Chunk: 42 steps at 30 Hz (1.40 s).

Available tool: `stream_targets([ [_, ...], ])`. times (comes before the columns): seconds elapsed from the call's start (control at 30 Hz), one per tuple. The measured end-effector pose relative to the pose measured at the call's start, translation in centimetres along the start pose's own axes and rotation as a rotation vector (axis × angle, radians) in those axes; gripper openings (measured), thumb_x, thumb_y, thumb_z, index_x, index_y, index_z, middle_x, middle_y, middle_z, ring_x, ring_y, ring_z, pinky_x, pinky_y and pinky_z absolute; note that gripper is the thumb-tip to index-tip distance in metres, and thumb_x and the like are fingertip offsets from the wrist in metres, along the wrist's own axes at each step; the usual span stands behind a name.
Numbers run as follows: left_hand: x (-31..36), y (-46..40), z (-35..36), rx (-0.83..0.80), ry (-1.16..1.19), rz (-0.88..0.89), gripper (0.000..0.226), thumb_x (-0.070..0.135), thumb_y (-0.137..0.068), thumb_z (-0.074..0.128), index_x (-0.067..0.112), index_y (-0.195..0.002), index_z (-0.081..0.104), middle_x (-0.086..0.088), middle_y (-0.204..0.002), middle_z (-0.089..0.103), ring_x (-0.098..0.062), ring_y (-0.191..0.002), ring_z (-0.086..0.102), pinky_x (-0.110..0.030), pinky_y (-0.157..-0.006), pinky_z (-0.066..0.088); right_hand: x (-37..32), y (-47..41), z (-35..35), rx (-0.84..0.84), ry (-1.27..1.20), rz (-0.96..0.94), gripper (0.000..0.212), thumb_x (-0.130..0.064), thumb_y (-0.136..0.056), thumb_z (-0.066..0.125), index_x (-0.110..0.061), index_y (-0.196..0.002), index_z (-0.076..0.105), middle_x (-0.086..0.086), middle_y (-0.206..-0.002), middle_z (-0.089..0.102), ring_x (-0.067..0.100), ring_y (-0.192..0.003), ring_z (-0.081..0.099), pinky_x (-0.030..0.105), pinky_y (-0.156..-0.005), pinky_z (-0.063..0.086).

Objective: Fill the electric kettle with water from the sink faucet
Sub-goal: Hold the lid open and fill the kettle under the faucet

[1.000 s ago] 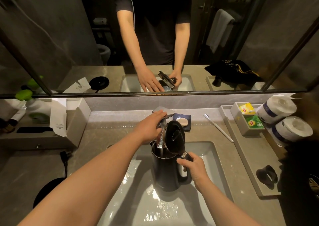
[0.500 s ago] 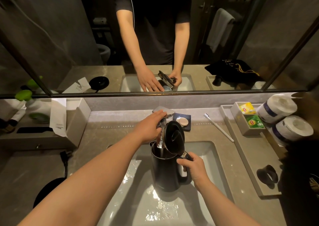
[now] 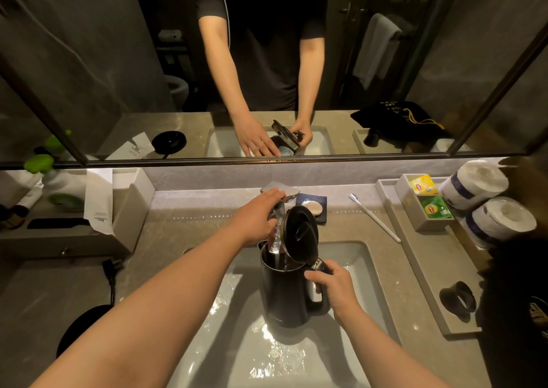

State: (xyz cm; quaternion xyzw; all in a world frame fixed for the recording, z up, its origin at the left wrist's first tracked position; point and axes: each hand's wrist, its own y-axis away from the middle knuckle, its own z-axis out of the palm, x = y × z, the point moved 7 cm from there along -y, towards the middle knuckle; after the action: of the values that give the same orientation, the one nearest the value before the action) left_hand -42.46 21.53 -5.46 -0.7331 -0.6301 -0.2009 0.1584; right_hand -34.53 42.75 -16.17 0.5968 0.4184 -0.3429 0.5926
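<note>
A black electric kettle [image 3: 286, 294] stands upright inside the white sink [image 3: 360, 264] with its round lid [image 3: 300, 233] flipped up. My right hand [image 3: 333, 288] is closed around the kettle's handle. My left hand [image 3: 256, 217] rests on the chrome faucet lever [image 3: 278, 190], fingers laid over it. Water streams from the faucet spout [image 3: 275, 238] into the kettle's mouth. The basin floor around the kettle is wet and glistening.
The kettle's black base [image 3: 81, 330] with its cord lies on the counter at the left. A soap dish [image 3: 312, 208] and toothbrush [image 3: 375, 218] sit behind the sink. At right are a tray [image 3: 427, 266] with tea bags [image 3: 430, 195], toilet rolls [image 3: 486, 201] and a black cup [image 3: 458, 300]. A mirror spans the back.
</note>
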Motion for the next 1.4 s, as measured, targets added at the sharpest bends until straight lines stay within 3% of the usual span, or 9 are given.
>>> stream_targets([
  [0.27,0.06,-0.04,0.09,-0.023,-0.002,-0.004,0.066,0.02,-0.089,0.06,0.033,-0.147,0.03,0.006,-0.156,0.032,-0.019,-0.135,0.04,-0.043,-0.105,0.043,0.24,0.04,0.29,-0.008,-0.005,0.003,0.025,-0.023,-0.056,0.08,-0.009,-0.07,0.064,-0.002,-0.052,0.058,0.019,-0.056,0.053,0.034,-0.056,0.045],
  [0.57,-0.05,-0.24,0.04,-0.018,0.006,0.001,0.056,0.017,-0.093,0.05,0.032,-0.144,0.034,0.004,-0.153,0.036,-0.02,-0.133,0.042,-0.043,-0.105,0.043,0.4,-0.07,0.31,-0.004,-0.012,0.008,0.023,-0.023,-0.056,0.081,-0.012,-0.066,0.064,-0.001,-0.052,0.059,0.017,-0.054,0.054,0.034,-0.055,0.045],
  [0.9,-0.09,-0.22,0.01,-0.015,0.008,0.009,0.058,0.016,-0.094,0.051,0.031,-0.146,0.033,0.004,-0.157,0.031,-0.02,-0.137,0.039,-0.043,-0.108,0.038,0.47,-0.05,0.49,0.0,0.001,0.006,0.025,-0.025,-0.057,0.08,-0.01,-0.069,0.064,-0.002,-0.053,0.06,0.019,-0.057,0.055,0.034,-0.056,0.047],
  [1.17,-0.15,-0.14,-0.05,-0.021,0.024,0.0,0.058,0.017,-0.095,0.05,0.03,-0.149,0.031,0.004,-0.159,0.027,-0.02,-0.14,0.034,-0.042,-0.111,0.034,0.53,0.11,0.59,-0.001,-0.011,0.001,0.018,-0.021,-0.057,0.08,-0.017,-0.06,0.063,-0.001,-0.053,0.059,0.016,-0.053,0.054,0.034,-0.055,0.046],
  [1.3,-0.1,-0.18,0.01,-0.028,0.025,-0.008,0.057,0.017,-0.095,0.051,0.032,-0.147,0.032,0.005,-0.157,0.031,-0.021,-0.137,0.038,-0.045,-0.108,0.038,0.55,0.14,0.69,-0.002,-0.009,0.007,0.022,-0.021,-0.056,0.079,-0.011,-0.066,0.063,0.0,-0.053,0.059,0.018,-0.054,0.054,0.035,-0.056,0.047],
  [1.4,-0.2,-0.21,0.02,-0.03,0.027,-0.006,0.059,0.017,-0.095,0.051,0.031,-0.149,0.031,0.004,-0.159,0.027,-0.02,-0.14,0.033,-0.041,-0.112,0.033,0.5,0.13,0.71,-0.005,-0.016,0.006,0.024,-0.02,-0.055,0.079,-0.008,-0.067,0.061,0.002,-0.052,0.056,0.016,-0.051,0.052,0.034,-0.055,0.044],
])
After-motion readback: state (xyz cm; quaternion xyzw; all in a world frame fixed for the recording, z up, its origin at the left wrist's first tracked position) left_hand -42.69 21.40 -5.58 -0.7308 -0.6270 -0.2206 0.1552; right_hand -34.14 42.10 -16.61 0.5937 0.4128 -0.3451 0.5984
